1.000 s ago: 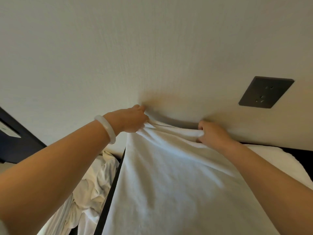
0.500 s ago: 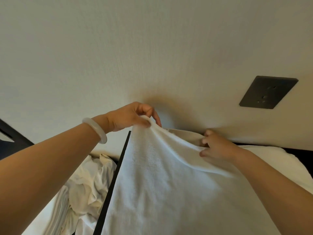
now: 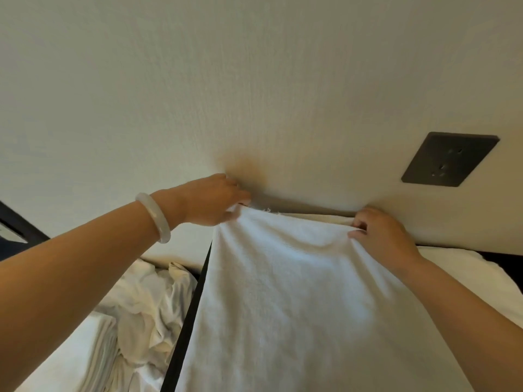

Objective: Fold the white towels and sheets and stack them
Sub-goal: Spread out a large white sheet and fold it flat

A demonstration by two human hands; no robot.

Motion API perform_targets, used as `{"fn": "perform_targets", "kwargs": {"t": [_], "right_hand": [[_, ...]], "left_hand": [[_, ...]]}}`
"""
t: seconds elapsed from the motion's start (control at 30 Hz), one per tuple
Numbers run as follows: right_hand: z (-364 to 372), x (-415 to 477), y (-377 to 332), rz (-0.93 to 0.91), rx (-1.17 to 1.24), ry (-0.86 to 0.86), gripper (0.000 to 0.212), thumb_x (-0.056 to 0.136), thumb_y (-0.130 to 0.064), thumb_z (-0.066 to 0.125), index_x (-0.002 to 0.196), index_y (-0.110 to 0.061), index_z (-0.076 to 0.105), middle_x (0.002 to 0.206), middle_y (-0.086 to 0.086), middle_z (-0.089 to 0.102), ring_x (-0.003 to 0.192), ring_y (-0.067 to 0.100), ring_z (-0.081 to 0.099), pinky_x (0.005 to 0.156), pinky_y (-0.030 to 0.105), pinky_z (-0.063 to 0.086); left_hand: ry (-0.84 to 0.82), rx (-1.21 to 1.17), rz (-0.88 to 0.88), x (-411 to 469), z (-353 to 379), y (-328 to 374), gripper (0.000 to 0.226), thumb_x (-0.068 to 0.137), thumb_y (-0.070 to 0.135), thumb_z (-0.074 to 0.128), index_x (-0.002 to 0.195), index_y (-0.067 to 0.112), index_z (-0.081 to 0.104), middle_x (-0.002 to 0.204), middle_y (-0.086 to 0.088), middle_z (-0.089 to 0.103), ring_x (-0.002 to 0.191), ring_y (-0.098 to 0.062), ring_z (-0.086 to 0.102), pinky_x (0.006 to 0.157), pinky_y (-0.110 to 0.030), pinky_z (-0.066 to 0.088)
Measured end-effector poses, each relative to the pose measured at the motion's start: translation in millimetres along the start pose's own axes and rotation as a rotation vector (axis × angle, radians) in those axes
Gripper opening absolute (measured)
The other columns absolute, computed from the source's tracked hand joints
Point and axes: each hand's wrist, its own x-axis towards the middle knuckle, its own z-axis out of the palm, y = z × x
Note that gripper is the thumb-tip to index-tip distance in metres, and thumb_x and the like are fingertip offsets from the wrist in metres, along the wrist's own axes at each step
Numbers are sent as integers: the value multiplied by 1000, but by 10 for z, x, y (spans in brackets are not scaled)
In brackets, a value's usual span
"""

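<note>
White towel [image 3: 297, 292]: long axis runs from me toward wall; my left hand [image 3: 210, 200] and right hand [image 3: 382, 236] pinch far corners.

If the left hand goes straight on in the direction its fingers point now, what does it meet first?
The left hand would most likely meet the wall first; its shadow falls right beside it, though the gap is unclear.

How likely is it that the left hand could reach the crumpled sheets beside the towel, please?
Probably yes, once it lets go: the left hand grips the white towel by its far corner. The crumpled sheets lie uncovered left of the towel, with nothing in between.
</note>
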Motion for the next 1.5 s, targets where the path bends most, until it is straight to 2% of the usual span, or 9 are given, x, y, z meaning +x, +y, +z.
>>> {"fn": "perform_targets", "kwargs": {"t": [0.2,0.4,0.57,0.7,0.8,1.1,1.23,1.37,1.5], "right_hand": [[-165,115,-84,109,175,16,23,80,-14,77,74,-21,57,78,0,64,75,21,58,70,36,47],[-154,132,-210,-20,-315,5,3,95,-23,61,93,-21,62,94,3,71,88,27,56,76,30,30],[-77,-3,-172,19,-142,216,9,92,-14,67,88,-6,62,79,11,67,76,33,54,68,31,28],[72,19,-130,-50,-277,156,8,90,-8,67,84,-3,64,80,15,69,73,36,57,68,33,19],[132,38,-93,-61,-294,82,6,93,-7,63,92,-3,67,94,16,70,83,36,58,71,31,22],[18,-24,93,-20,-466,-87,6,88,-16,68,91,-16,72,102,3,56,104,29,52,84,35,24],[17,-82,32,233,-173,114,5,87,-18,69,86,-13,70,83,8,68,83,30,62,68,34,41],[85,28,-56,665,863,194,15,94,1,57,85,-11,53,67,21,68,50,22,68,54,36,57],[380,-120,-122,562,803,177,19,95,9,47,92,-8,53,88,25,67,74,31,71,77,40,59]], "left_hand": [[174,-61,-133,12,62,-11,10,95,21,60,103,27,58,91,8,55,97,-18,53,86,-27,38],[167,204,-329,118,258,100,18,98,22,50,92,22,67,92,8,66,101,-15,51,89,-31,19],[149,-369,-545,25,317,80,20,90,43,66,83,26,58,92,7,59,102,-13,36,83,-35,22],[-17,-586,-614,-30,427,72,26,81,21,78,85,18,53,94,-3,57,72,-15,56,59,-26,44],[-132,-942,-720,-102,521,59,31,77,6,80,102,14,62,98,-6,63,76,-19,66,69,-26,56],[62,-1146,-798,-216,770,38,24,78,21,82,86,3,69,61,-3,46,57,-16,37,51,-25,30],[224,-1140,-927,-85,617,60,17,88,27,74,87,20,59,50,-5,64,35,-16,48,38,-21,38],[291,-1019,-963,20,619,181,14,99,26,55,95,14,50,47,-9,64,38,-21,63,45,-24,49],[270,-664,-948,27,847,271,19,100,29,47,118,24,52,62,-4,63,47,-21,64,58,-30,49]]}}
